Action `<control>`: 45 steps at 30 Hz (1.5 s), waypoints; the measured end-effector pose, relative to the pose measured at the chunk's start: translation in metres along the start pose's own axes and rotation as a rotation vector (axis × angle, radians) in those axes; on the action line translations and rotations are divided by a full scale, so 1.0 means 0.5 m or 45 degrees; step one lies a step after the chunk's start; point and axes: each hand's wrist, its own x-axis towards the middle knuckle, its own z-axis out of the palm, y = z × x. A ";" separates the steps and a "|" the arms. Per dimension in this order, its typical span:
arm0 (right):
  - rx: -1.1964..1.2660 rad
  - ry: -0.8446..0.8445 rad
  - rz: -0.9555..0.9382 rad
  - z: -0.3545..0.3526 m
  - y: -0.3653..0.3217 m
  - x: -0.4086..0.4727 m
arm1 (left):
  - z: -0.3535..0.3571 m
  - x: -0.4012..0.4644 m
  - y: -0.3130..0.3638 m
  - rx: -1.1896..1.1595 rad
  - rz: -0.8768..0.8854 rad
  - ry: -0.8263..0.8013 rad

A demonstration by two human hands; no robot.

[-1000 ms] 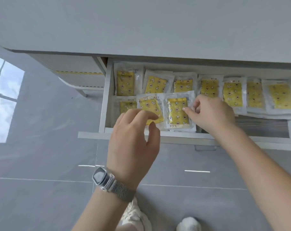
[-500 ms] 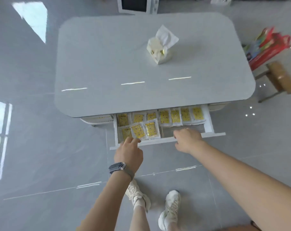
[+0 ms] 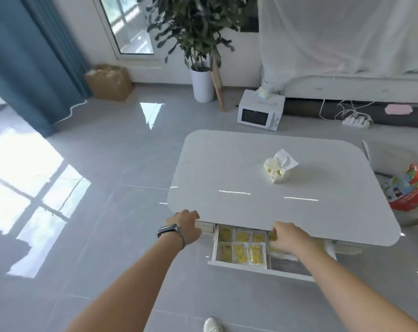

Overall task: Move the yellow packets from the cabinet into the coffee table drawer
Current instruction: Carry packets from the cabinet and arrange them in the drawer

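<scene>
White rounded tabletop point(image 3: 239, 168) on a glossy grey tile floor point(image 3: 107, 164), tissue box point(image 3: 276, 170) on it; microwave point(image 3: 260, 112), potted plant point(image 3: 198, 44) and blue curtain point(image 3: 35, 56) behind. Drawer point(image 3: 258, 269) is pulled out under the near edge, yellow packets point(image 3: 240, 252) lying flat in two rows, long axes front-to-back. Left hand point(image 3: 186, 226) touches the tabletop's corner edge, fingers loosely curled, holding nothing; right hand point(image 3: 287, 240) is over the packets, grip can't be told.

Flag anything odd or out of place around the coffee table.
A white microwave sits on the floor beyond the coffee table, with a power strip and loose cables nearby. The drawer stands open, yellow packets lying flat inside. Nothing spilled or damaged.
</scene>
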 end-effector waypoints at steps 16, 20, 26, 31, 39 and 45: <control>-0.346 0.072 -0.811 -0.138 -0.568 0.072 | -0.040 -0.273 -0.383 -0.520 -0.824 0.169; -0.488 0.020 -0.953 -0.142 -0.663 0.088 | -0.013 -0.330 -0.418 -0.688 -1.021 0.231; -0.669 -0.022 -1.196 -0.126 -0.820 0.066 | 0.028 -0.396 -0.456 -0.875 -1.265 0.401; -0.794 -0.090 -1.350 -0.065 -0.957 -0.003 | 0.094 -0.484 -0.491 -1.004 -1.387 0.427; -0.925 -0.156 -1.539 0.125 -1.181 -0.147 | 0.242 -0.649 -0.647 -1.122 -1.573 0.383; -1.010 -0.158 -1.570 0.259 -1.348 -0.268 | 0.310 -0.796 -0.813 -1.222 -1.637 0.384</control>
